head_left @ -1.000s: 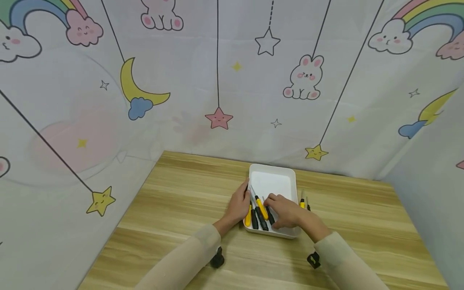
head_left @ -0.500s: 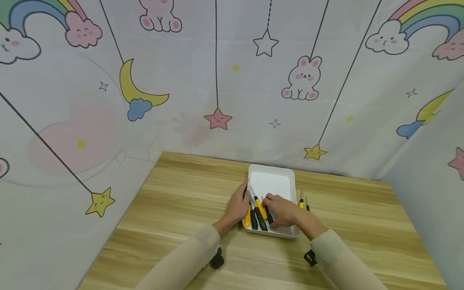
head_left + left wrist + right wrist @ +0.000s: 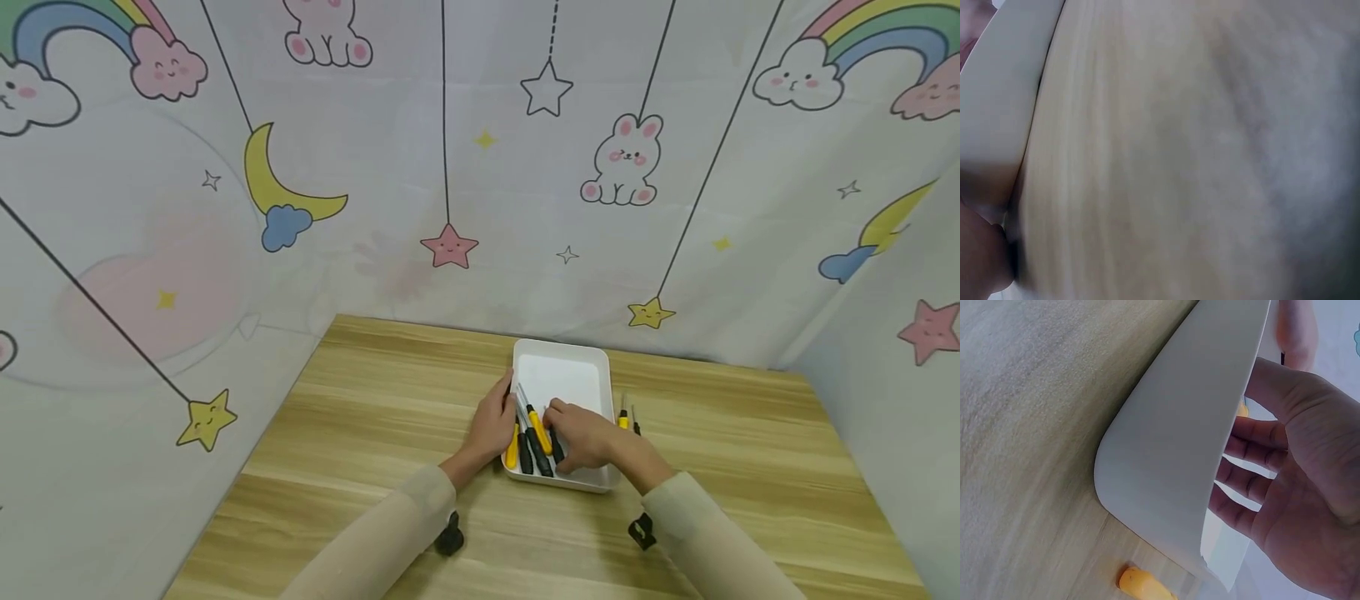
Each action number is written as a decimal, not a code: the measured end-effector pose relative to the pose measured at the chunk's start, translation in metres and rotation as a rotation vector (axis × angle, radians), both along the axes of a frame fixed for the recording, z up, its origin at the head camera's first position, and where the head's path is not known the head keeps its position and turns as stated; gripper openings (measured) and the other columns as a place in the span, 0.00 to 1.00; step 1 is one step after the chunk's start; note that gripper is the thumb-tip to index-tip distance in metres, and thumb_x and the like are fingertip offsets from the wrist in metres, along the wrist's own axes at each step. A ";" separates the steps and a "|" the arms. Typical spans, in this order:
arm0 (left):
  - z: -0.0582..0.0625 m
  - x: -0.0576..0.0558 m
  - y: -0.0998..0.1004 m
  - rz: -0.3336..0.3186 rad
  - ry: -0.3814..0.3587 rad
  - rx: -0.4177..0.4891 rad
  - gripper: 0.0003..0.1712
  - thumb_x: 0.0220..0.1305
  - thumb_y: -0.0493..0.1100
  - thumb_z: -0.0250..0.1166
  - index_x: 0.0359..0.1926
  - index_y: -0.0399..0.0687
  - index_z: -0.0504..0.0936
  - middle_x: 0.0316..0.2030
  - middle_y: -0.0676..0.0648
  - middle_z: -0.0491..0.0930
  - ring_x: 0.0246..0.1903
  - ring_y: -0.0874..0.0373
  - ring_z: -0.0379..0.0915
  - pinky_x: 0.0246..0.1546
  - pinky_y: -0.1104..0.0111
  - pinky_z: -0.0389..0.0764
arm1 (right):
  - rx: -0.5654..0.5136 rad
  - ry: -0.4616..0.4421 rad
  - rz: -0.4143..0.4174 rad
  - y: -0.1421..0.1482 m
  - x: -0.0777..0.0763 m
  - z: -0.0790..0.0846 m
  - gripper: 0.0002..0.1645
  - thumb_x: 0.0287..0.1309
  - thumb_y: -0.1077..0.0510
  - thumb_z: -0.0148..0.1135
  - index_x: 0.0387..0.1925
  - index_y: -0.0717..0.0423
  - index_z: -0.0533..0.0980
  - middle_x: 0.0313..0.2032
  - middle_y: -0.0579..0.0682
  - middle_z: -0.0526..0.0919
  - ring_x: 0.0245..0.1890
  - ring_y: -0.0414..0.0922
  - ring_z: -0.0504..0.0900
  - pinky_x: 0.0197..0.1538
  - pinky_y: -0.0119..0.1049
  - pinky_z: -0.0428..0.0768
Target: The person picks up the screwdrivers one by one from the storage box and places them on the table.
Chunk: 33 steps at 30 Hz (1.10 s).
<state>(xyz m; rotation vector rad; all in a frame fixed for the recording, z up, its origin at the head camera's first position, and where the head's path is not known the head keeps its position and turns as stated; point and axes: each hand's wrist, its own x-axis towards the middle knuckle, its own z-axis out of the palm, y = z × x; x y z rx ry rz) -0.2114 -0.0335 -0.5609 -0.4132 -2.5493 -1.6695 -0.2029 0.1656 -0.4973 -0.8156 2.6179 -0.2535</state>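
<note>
A white tray (image 3: 562, 483) rests on the table, with several screwdrivers along its left part. Among these are a yellow-handled screwdriver (image 3: 539, 433) and a black-handled screwdriver (image 3: 538, 454). My left hand (image 3: 495, 421) grips the tray's left wall, thumb at the rim. Inside the tray, my right hand (image 3: 588, 437) bends over another black screwdriver (image 3: 557, 447), its fingers near the shaft and its thumb near the handle's end. In the right wrist view the fingers (image 3: 1241, 478) reach over the rim; the tray wall hides their tips.
Right of the tray lie a yellow-handled screwdriver (image 3: 623, 421) and a dark-handled one (image 3: 637, 427), partly behind the right forearm. The wooden table (image 3: 360, 400) meets a patterned cloth wall (image 3: 390, 292) behind the tray. Black wrist mounts (image 3: 450, 537) hang below both sleeves.
The head view has shifted slightly. My right hand shifts a touch left with the black screwdriver, then stays almost still; my left hand keeps its place on the tray.
</note>
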 end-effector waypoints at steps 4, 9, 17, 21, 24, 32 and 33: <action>-0.001 0.000 0.000 0.001 -0.006 -0.006 0.30 0.86 0.37 0.46 0.82 0.36 0.58 0.79 0.38 0.62 0.78 0.45 0.58 0.77 0.51 0.62 | 0.000 0.013 0.001 0.002 0.000 0.002 0.36 0.45 0.49 0.88 0.51 0.53 0.76 0.47 0.43 0.73 0.45 0.42 0.75 0.57 0.44 0.80; -0.002 0.000 0.000 -0.003 -0.020 -0.007 0.30 0.86 0.38 0.45 0.82 0.37 0.57 0.80 0.39 0.60 0.78 0.46 0.56 0.77 0.51 0.61 | -0.036 0.021 -0.015 0.007 0.001 0.006 0.37 0.44 0.50 0.88 0.52 0.55 0.76 0.48 0.46 0.74 0.44 0.43 0.74 0.54 0.46 0.80; -0.002 -0.001 0.001 -0.004 -0.024 0.006 0.30 0.86 0.38 0.45 0.83 0.37 0.56 0.80 0.39 0.60 0.79 0.46 0.56 0.77 0.51 0.61 | -0.061 0.051 -0.021 0.015 0.000 0.011 0.38 0.43 0.50 0.88 0.53 0.56 0.76 0.46 0.46 0.73 0.42 0.43 0.73 0.50 0.44 0.79; -0.001 -0.002 0.001 -0.008 -0.033 0.013 0.31 0.86 0.38 0.45 0.83 0.37 0.56 0.80 0.39 0.59 0.79 0.47 0.55 0.78 0.52 0.60 | -0.055 0.045 -0.039 0.019 -0.001 0.011 0.38 0.43 0.50 0.88 0.52 0.56 0.76 0.46 0.46 0.73 0.43 0.43 0.73 0.51 0.44 0.79; -0.001 -0.002 0.002 -0.002 -0.031 0.013 0.31 0.85 0.37 0.45 0.83 0.37 0.56 0.80 0.40 0.60 0.79 0.47 0.55 0.78 0.52 0.60 | -0.046 0.045 -0.055 0.022 -0.003 0.011 0.38 0.43 0.50 0.88 0.53 0.56 0.76 0.46 0.46 0.73 0.43 0.43 0.73 0.51 0.45 0.79; -0.002 -0.004 0.003 0.008 -0.019 0.012 0.30 0.85 0.37 0.45 0.82 0.36 0.57 0.80 0.38 0.60 0.79 0.45 0.56 0.77 0.50 0.60 | -0.056 0.079 -0.041 0.033 -0.005 0.014 0.40 0.43 0.49 0.88 0.54 0.58 0.76 0.47 0.47 0.73 0.43 0.44 0.74 0.52 0.47 0.80; -0.002 -0.004 0.004 0.010 -0.023 0.009 0.30 0.85 0.37 0.45 0.83 0.37 0.56 0.80 0.38 0.60 0.79 0.45 0.56 0.78 0.51 0.60 | -0.059 0.081 -0.040 0.034 -0.005 0.015 0.40 0.43 0.49 0.88 0.54 0.59 0.76 0.47 0.47 0.73 0.44 0.45 0.74 0.53 0.47 0.81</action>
